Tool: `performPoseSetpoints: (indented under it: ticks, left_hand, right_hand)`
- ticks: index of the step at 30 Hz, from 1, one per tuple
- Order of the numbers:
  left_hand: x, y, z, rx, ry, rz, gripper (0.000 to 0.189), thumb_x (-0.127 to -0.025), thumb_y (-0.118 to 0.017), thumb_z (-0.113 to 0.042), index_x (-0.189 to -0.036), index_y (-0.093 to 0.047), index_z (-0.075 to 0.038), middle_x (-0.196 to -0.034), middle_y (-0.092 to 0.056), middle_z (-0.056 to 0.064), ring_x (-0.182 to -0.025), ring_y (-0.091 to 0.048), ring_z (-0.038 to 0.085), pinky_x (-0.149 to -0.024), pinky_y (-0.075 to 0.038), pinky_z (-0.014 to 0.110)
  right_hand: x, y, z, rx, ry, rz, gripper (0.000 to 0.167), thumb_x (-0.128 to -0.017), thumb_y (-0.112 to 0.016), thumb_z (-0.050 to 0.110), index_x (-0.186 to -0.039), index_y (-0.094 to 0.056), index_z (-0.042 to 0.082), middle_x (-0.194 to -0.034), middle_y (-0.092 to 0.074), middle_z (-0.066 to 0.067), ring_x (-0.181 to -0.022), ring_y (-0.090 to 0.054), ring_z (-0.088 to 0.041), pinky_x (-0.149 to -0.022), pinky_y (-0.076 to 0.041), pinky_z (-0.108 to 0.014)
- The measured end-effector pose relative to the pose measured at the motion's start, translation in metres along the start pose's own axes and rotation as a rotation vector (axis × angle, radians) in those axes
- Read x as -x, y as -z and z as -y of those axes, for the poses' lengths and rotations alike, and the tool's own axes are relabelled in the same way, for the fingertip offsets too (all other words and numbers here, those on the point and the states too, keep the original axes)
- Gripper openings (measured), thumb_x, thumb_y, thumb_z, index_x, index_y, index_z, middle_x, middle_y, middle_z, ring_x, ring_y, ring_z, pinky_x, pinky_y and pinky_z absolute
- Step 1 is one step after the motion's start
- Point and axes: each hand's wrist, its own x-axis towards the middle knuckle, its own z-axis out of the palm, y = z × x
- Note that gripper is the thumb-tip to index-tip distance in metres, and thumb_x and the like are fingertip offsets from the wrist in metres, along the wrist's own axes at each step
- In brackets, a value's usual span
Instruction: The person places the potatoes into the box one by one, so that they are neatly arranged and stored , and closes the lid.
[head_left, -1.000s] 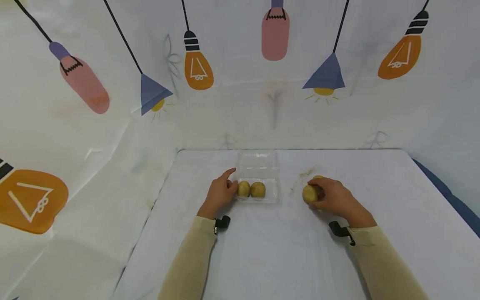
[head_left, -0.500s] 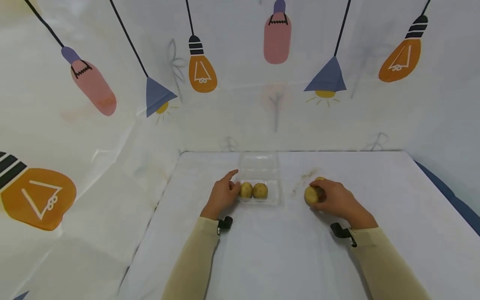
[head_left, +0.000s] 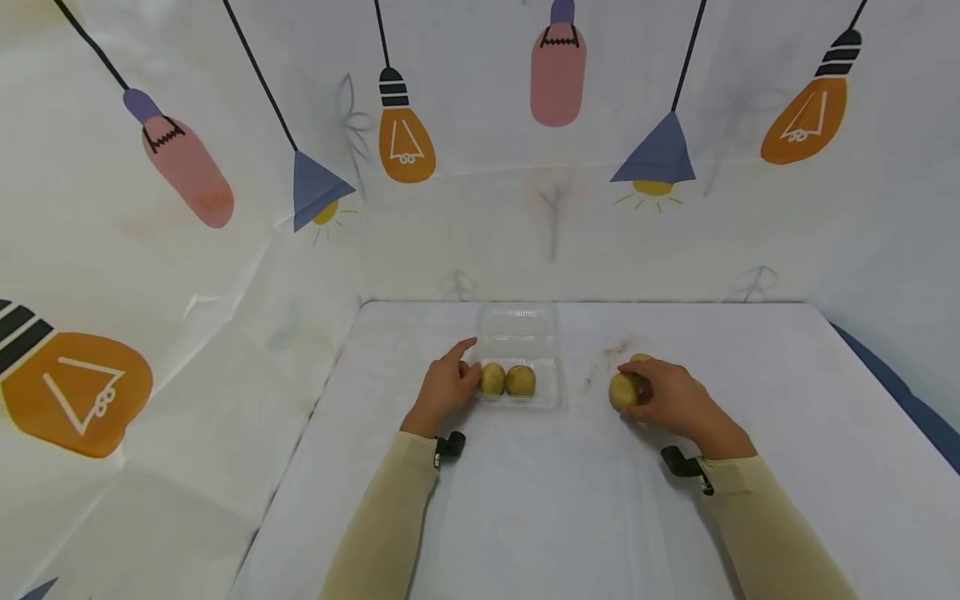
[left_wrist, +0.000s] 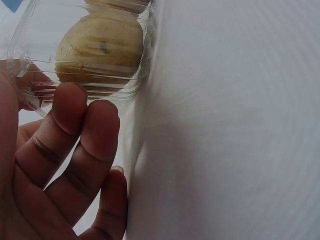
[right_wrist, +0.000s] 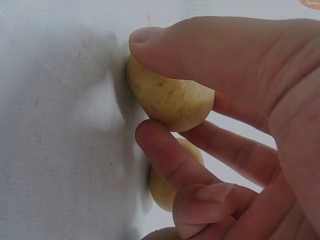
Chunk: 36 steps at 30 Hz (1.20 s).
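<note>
My right hand [head_left: 663, 396] pinches a small yellow-brown potato [head_left: 622, 391] low at the white table, right of the container. In the right wrist view the thumb lies on one side of the potato [right_wrist: 170, 95] and fingertips meet its other side. Beyond the fingers sits a second potato [right_wrist: 162, 189], mostly hidden behind the hand in the head view. With its lid laid back, a clear plastic container [head_left: 547, 387] holds two potatoes [head_left: 521, 381] side by side. My left hand [head_left: 442, 387] holds the container's left edge, fingertips against its ribbed wall [left_wrist: 110, 90].
Brown smudges [head_left: 617, 348] mark the white tabletop [head_left: 540, 500] between the container and the right hand. A sheet printed with lamps [head_left: 405, 146] hangs behind and to the left. Part of another rounded thing [right_wrist: 162, 234] shows at the bottom of the right wrist view.
The head view has shifted slightly. Both hands, the container and the potatoes keep their places.
</note>
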Motion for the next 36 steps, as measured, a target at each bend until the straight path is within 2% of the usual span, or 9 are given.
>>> performPoseSetpoints:
  ticks: [13,19,27,36]
  left_hand:
    - [0.000,0.000,0.003,0.001,-0.011,0.004,0.052,-0.108,-0.058,-0.026,-0.158,-0.050,-0.016,-0.070,-0.061,-0.003,-0.058,-0.051,0.013,-0.058,-0.046,0.033]
    - [0.001,0.000,0.001,0.014,0.001,0.004,0.051,-0.108,-0.059,-0.029,-0.158,-0.051,-0.018,-0.071,-0.062,-0.003,-0.058,-0.052,0.012,-0.058,-0.047,0.033]
    - [0.005,-0.001,0.002,0.028,0.008,0.009,0.052,-0.108,-0.060,-0.026,-0.158,-0.050,-0.016,-0.071,-0.062,-0.003,-0.058,-0.052,0.014,-0.057,-0.047,0.034]
    - [0.003,-0.001,0.005,0.045,-0.006,0.003,0.052,-0.108,-0.060,-0.027,-0.158,-0.050,-0.019,-0.070,-0.062,-0.002,-0.057,-0.052,0.013,-0.057,-0.047,0.034]
  right_hand:
    - [0.001,0.001,0.001,-0.005,0.007,-0.011,0.070,-0.078,-0.096,0.022,-0.139,-0.066,0.005,-0.133,-0.067,-0.013,-0.098,-0.068,-0.022,-0.082,-0.055,-0.046]
    - [-0.001,0.005,0.002,-0.005,0.059,-0.014,0.066,-0.076,-0.096,0.018,-0.134,-0.068,0.003,-0.126,-0.069,-0.011,-0.102,-0.065,-0.025,-0.087,-0.053,-0.049]
    - [-0.007,0.009,0.002,0.002,0.092,0.056,0.064,-0.074,-0.097,0.017,-0.129,-0.069,0.002,-0.115,-0.070,-0.005,-0.089,-0.062,-0.015,-0.079,-0.053,-0.038]
    - [-0.020,0.016,0.001,-0.035,0.067,0.120,0.063,-0.072,-0.097,0.020,-0.127,-0.071,0.005,-0.108,-0.070,0.000,-0.089,-0.061,-0.017,-0.078,-0.052,-0.038]
